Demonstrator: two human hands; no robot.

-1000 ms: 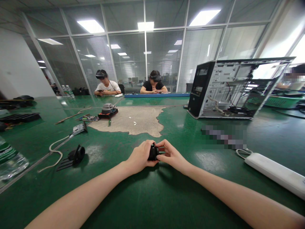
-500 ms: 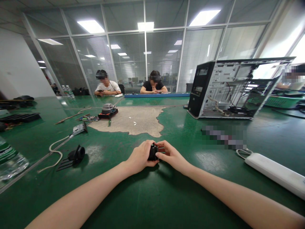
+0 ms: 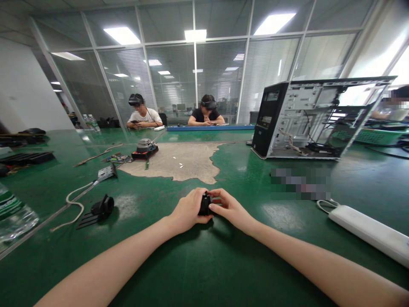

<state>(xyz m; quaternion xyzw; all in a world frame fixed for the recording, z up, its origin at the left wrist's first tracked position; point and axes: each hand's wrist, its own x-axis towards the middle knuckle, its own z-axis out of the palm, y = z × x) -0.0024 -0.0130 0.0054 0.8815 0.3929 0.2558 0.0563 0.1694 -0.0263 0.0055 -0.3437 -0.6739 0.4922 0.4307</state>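
Observation:
A small black object (image 3: 205,205) is held between my two hands, just above the green table (image 3: 191,264) near the middle of the view. My left hand (image 3: 190,207) wraps round its left side, with fingers over the top and below it. On the right, my right hand (image 3: 227,207) grips the object's right edge with thumb and fingers. Parts of the object are hidden by my fingers, and its details are too small to make out.
An open computer case (image 3: 271,119) stands at the right, beyond a white power strip (image 3: 367,228). To the left lie a black plastic part (image 3: 102,207), a metal bracket (image 3: 107,172), a bottle (image 3: 15,213) and a heatsink with fan (image 3: 145,147). Two people sit across the table.

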